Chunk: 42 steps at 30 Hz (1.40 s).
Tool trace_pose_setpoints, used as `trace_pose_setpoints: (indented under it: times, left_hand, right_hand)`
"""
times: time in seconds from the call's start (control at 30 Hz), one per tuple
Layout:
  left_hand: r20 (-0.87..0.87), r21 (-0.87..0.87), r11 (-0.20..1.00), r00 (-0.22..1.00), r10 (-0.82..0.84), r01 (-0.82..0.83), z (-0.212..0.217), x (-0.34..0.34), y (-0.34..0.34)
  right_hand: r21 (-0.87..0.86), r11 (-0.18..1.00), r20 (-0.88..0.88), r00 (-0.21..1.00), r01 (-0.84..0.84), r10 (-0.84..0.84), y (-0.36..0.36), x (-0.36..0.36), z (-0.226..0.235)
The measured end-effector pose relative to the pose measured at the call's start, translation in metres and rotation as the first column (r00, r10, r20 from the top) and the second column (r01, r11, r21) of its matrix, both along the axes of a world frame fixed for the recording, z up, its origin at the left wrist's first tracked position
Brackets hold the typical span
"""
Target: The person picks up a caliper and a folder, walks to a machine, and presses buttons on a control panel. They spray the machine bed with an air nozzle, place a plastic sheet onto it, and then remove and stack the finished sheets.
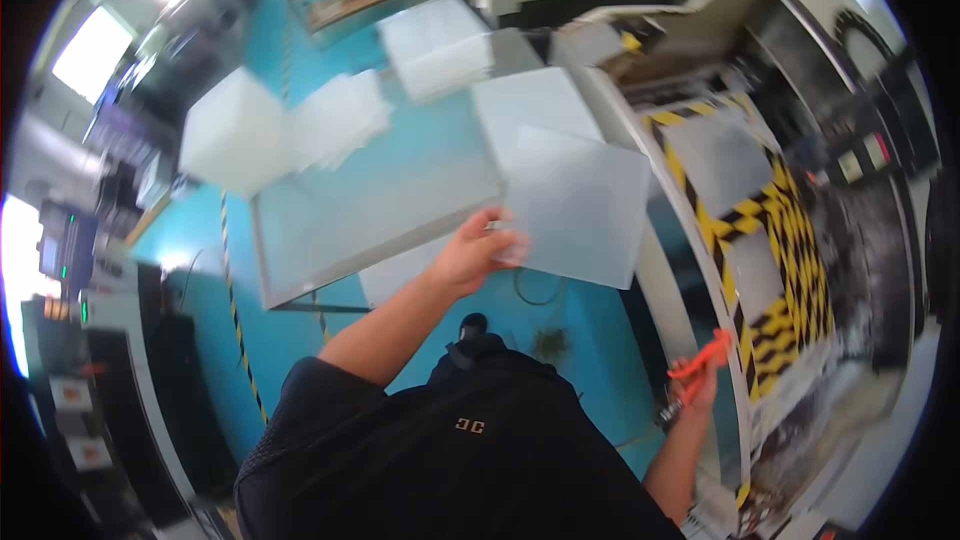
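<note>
Fingers of the left hand half-curled at the clear sheet, perhaps to steady its corner; blur hid whether they gripped; the sheet partly covered white sheets by the table; the right hand wrapped an orange tool, likely held aside for room.

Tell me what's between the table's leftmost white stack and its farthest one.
The head view shows an uneven whitish pile between the leftmost stack and the farthest stack.
</note>
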State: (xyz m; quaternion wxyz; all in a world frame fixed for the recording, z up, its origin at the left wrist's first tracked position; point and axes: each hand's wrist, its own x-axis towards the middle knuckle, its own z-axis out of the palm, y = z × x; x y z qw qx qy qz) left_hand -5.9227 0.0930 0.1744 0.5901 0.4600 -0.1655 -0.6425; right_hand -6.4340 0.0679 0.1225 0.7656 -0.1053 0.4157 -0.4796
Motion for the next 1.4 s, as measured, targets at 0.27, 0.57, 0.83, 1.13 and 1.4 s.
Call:
trace_pose_setpoints:
  times: [0.27, 0.57, 0.83, 1.13, 1.4]
  left_hand:
    - [0.202, 0.290, 0.796, 0.847, 0.491, -0.531, -0.083, 0.211, 0.199]
    - [0.106, 0.261, 0.825, 0.865, 0.491, -0.501, -0.077, 0.263, 0.207]
    - [0.147, 0.019, 0.915, 0.906, 0.397, -0.404, -0.005, 0.308, 0.129]
    - [0.644, 0.275, 0.726, 0.681, 0.347, -0.630, -0.046, 0.443, 0.035]
    - [0.773, 0.354, 0.935, 0.554, -0.311, 0.031, -0.033, 0.281, -0.076]
  right_hand:
    - [-0.021, 0.997, -0.399, 0.914, 0.068, -0.070, -0.032, 0.042, 0.051]
    - [-0.130, 0.989, -0.582, 0.813, -0.069, -0.020, -0.040, 0.069, 0.112]
    - [-0.099, 0.987, -0.687, 0.726, -0.131, 0.028, -0.020, 0.067, 0.136]
    - [-0.026, 0.975, -0.927, 0.370, -0.222, 0.060, 0.002, 0.082, 0.173]
    - [0.131, 0.884, -0.991, -0.058, -0.448, 0.118, 0.018, 0.152, 0.273]
